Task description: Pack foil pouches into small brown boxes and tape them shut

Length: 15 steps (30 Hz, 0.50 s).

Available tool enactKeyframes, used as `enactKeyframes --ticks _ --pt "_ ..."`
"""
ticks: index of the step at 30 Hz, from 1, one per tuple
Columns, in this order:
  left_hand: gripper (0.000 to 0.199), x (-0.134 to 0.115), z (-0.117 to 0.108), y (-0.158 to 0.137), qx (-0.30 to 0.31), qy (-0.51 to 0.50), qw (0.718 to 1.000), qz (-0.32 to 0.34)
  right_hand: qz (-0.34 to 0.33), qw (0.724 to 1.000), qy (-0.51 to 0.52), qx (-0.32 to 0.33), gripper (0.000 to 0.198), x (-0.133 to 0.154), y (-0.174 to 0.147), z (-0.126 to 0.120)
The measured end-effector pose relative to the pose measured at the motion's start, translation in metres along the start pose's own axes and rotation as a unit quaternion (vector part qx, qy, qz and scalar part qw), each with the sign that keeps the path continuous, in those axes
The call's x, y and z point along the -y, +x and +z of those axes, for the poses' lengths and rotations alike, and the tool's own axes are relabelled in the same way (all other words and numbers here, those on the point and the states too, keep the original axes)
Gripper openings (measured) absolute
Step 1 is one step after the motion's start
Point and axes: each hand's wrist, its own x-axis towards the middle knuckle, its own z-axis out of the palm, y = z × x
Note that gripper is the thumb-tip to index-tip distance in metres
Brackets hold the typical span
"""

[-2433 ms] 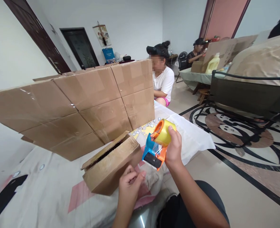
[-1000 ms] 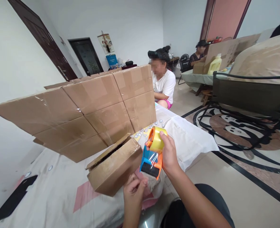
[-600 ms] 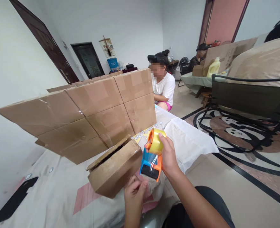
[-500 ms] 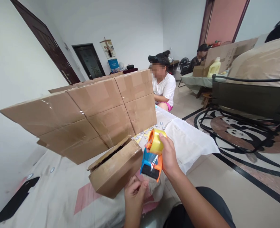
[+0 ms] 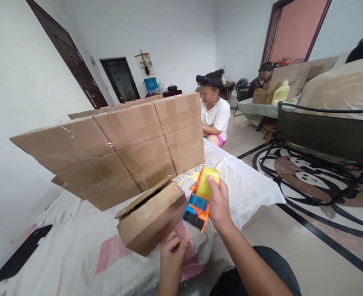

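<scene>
My right hand (image 5: 221,203) is wrapped around a tape dispenser (image 5: 196,213) with an orange and blue frame, a black front piece and a yellow roll of tape (image 5: 206,183). Below it, my left hand (image 5: 173,248) is closed in a pinch by the lower right corner of a small cardboard box (image 5: 152,220). Whatever the left fingers pinch, if anything, is too fine to make out. The box stands tilted on the cloth, its upper flap slightly raised over a dark gap. Whether the left hand touches the box is unclear.
Stacked, taped cardboard boxes (image 5: 141,146) form a wall behind the small box. A patterned cloth (image 5: 73,246) covers the work surface; a black flat item (image 5: 21,253) lies at left. One person (image 5: 217,113) sits beyond the boxes, another (image 5: 260,78) farther back. A dark-framed chair (image 5: 323,131) stands right.
The tape dispenser has tilted slightly in my right hand, its black front end rising a little. My left hand stays almost in place. The camera view has shifted slightly.
</scene>
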Motion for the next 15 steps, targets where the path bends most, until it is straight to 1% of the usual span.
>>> enactKeyframes --ticks 5,8,13,15 --pt "0.058 0.005 -0.001 -0.001 0.014 0.008 1.000 0.003 -0.015 1.000 -0.020 -0.011 0.043 0.003 0.003 -0.002" --pt "0.060 0.004 -0.003 -0.001 0.010 0.005 1.000 0.003 -0.027 0.999 -0.028 -0.014 0.043 0.002 0.005 -0.004" --pt "0.064 -0.012 -0.010 0.004 0.029 0.013 0.999 -0.017 -0.064 0.997 -0.040 -0.025 0.041 -0.005 0.016 -0.012" --pt "0.064 -0.020 -0.013 0.007 0.036 0.016 0.999 -0.026 -0.067 0.997 -0.034 -0.026 0.040 -0.007 0.020 -0.014"
